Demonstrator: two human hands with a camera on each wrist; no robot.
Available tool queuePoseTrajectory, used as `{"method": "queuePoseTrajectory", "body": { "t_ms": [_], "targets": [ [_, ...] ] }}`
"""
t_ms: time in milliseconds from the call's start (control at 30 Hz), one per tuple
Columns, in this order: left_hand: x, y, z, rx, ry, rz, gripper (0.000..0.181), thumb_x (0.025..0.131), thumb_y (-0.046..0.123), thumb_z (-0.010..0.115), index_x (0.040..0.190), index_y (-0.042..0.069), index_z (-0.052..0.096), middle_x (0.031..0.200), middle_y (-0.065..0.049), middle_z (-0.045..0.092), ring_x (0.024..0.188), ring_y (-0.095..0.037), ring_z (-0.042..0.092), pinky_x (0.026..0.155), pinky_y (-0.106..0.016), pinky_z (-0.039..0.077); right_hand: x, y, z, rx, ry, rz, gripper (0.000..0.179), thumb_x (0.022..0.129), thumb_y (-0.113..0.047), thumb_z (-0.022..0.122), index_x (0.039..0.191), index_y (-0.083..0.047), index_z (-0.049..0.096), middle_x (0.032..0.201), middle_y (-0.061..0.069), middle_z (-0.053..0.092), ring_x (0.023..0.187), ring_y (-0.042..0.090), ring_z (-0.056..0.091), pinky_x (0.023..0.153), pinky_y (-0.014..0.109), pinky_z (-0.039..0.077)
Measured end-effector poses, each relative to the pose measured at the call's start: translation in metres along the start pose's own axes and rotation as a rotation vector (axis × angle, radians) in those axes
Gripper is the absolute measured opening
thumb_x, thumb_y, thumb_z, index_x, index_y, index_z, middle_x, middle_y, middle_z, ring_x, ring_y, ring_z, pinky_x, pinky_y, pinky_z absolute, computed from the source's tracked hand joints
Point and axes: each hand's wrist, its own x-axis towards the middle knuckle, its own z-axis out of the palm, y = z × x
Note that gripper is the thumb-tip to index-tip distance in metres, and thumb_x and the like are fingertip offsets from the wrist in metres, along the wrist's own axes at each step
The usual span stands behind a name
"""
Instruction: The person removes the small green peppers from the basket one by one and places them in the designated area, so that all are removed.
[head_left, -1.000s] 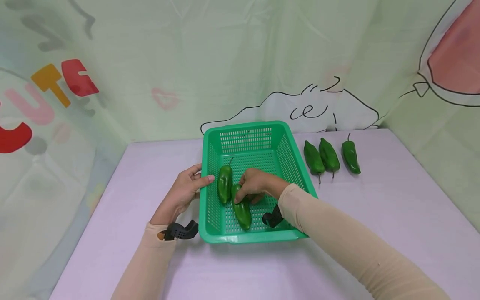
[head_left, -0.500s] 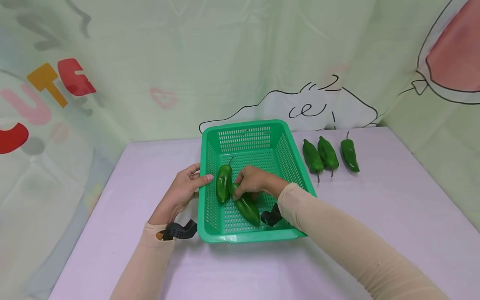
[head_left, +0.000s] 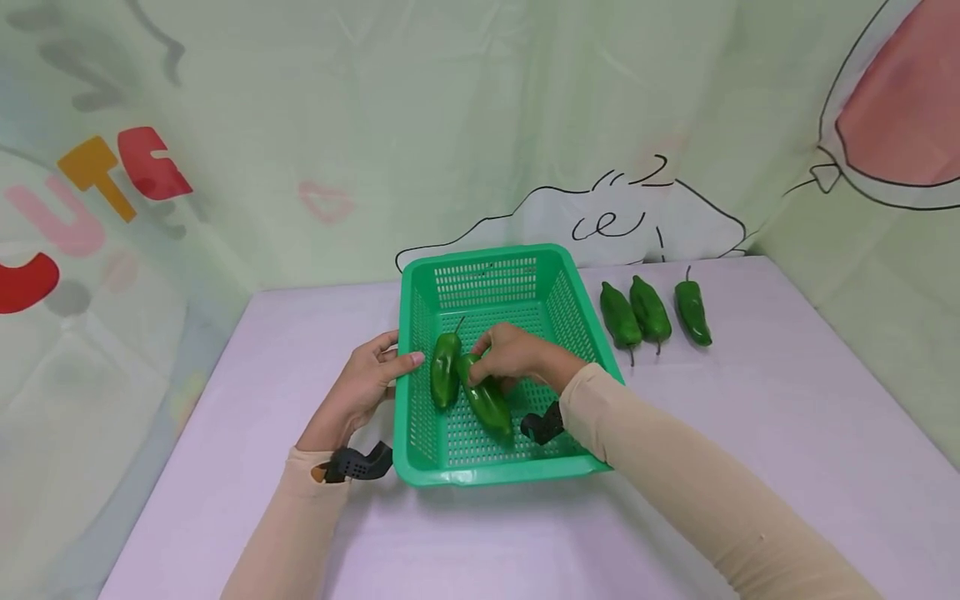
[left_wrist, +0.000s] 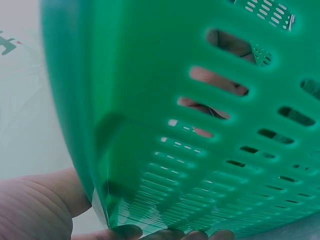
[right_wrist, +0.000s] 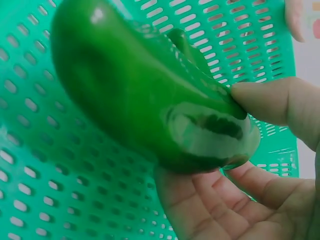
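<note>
A green plastic basket (head_left: 491, 477) with slotted walls stands tilted a little on the table. My left hand (head_left: 365, 379) grips its left rim, thumb over the edge; in the left wrist view the fingers (left_wrist: 165, 234) lie against the outside wall. Inside the basket, my right hand (head_left: 513, 354) pinches a long green pepper (head_left: 491, 412) near its upper end. The right wrist view shows the thumb on one side of that pepper (right_wrist: 125, 85) and fingers on the other. Just left of it another green pepper (head_left: 446, 371) lies along the basket's left wall, stem away from me.
To the right of the basket, three more green peppers (head_left: 618, 317) lie on the pale lilac table (head_left: 712, 433). A printed cloth backdrop (head_left: 360, 150) hangs behind the table and along both sides.
The lower end of the held pepper swung right, then came part of the way back left. The left hand keeps its grip on the basket rim.
</note>
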Motion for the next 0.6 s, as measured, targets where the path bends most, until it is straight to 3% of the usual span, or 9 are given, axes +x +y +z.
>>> {"method": "queuePoseTrajectory", "body": {
  "t_ms": [600],
  "targets": [
    [0.002,-0.002,-0.001,-0.009,-0.004,-0.005,0.065,0.102,0.014,0.069,0.158,0.003,0.039,0.143,-0.03,0.058,0.105,-0.026,0.073,0.086,-0.04,0.063,-0.022,-0.011,-0.02,0.059,0.067,-0.007,0.061,0.089,-0.008,0.078,0.141,0.006,0.05,0.112,0.018,0.069,0.087,0.024,0.073,0.079,0.037,0.064]
  ]
}}
